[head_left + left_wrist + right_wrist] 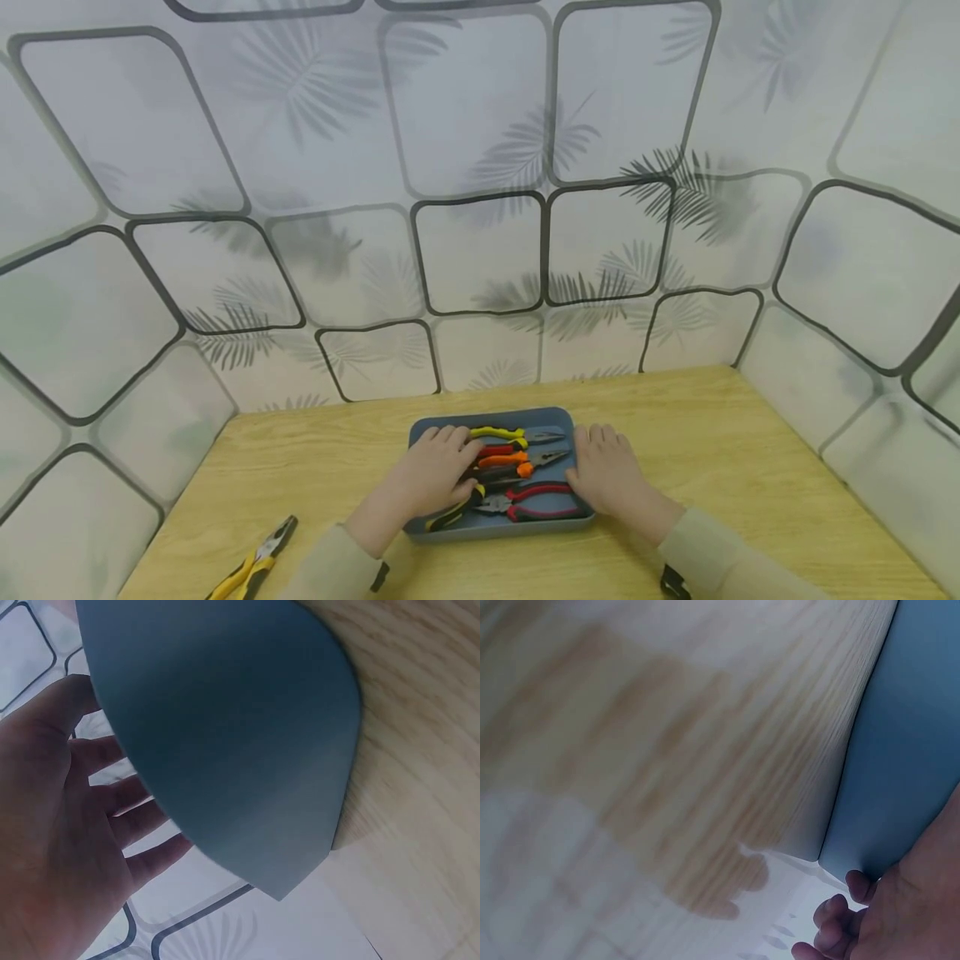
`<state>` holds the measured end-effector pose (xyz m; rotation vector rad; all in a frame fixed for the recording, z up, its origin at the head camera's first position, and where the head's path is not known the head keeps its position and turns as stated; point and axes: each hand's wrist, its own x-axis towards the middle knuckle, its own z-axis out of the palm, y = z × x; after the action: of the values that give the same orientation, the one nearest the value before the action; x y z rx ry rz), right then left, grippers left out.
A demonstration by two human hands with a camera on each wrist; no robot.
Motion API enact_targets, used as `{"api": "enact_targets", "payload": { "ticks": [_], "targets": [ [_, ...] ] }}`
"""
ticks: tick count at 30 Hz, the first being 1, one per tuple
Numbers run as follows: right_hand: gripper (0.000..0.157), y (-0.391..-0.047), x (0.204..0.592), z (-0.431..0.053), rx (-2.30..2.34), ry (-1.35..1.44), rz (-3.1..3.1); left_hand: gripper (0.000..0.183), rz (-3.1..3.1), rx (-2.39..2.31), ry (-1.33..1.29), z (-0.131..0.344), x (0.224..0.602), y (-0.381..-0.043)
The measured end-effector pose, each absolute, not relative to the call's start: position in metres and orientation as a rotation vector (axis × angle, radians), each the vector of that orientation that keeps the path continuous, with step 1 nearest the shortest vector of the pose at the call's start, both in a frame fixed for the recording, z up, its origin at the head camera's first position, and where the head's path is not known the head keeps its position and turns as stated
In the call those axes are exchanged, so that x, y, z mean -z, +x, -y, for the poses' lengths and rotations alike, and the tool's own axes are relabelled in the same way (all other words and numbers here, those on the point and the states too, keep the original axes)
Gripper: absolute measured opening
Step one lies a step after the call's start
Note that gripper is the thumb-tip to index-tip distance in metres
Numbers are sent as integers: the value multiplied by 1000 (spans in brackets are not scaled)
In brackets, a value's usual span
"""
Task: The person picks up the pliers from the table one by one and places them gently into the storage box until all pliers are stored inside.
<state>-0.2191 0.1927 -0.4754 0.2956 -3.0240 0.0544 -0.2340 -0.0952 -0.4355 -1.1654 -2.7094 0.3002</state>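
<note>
A blue-grey tray (pixel 540 527) on the table holds several pliers. My left hand (pixel 433 471) reaches over its left rim, fingers spread above the handles; the tray wall (pixel 240 750) hides the fingertips in the left wrist view. At the tray's right side, my right hand (pixel 606 471) rests against the rim with loose fingers. Inside lie yellow-handled long-nose pliers (pixel 502 433), orange-handled long-nose pliers (pixel 510 459) and red-and-black pliers (pixel 528 500) with their handles spread. Yellow-and-black handles (pixel 450 514) show below my left hand.
Yellow-handled pliers (pixel 258 558) lie on the wooden table (pixel 322 467), left of the tray, with their jaws pointing away. Patterned white cloth walls (pixel 480 250) enclose the table at the back and both sides.
</note>
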Motion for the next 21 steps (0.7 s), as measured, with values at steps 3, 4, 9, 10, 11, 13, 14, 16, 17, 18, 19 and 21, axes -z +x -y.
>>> {"api": "enact_targets", "payload": {
  "ticks": [3,4,9,10,11,13,14,16,17,18,19,21],
  "targets": [
    [39,-219,475,-193,-48,291,3034,51,2707,-315,-1162,97,435,-234],
    [38,-219,475,-193,-54,290,3036,51,2708,-317,-1161,97,436,-234],
    [37,-219,473,-193,-60,287,3041,51,2707,-311,-1152,101,435,-234],
    [37,-219,473,-193,-62,287,3040,51,2707,-306,-1151,102,434,-233],
    [37,-218,473,-193,-62,287,3038,50,2708,-306,-1151,102,433,-233],
    [37,-218,473,-193,-63,287,3034,50,2708,-300,-1155,104,432,-232],
    [37,-218,473,-193,-63,287,3033,49,2708,-298,-1156,105,432,-231],
    [37,-218,473,-192,-62,288,3029,49,2710,-292,-1158,107,431,-231],
    [37,-218,473,-192,-62,288,3028,49,2708,-291,-1157,108,431,-231],
    [37,-218,473,-192,-61,288,3028,49,2706,-290,-1155,109,431,-230],
    [37,-218,473,-192,-60,287,3028,49,2702,-291,-1153,110,432,-230],
    [37,-217,473,-192,-64,286,3028,48,2697,-280,-1151,111,432,-230]
  ]
}}
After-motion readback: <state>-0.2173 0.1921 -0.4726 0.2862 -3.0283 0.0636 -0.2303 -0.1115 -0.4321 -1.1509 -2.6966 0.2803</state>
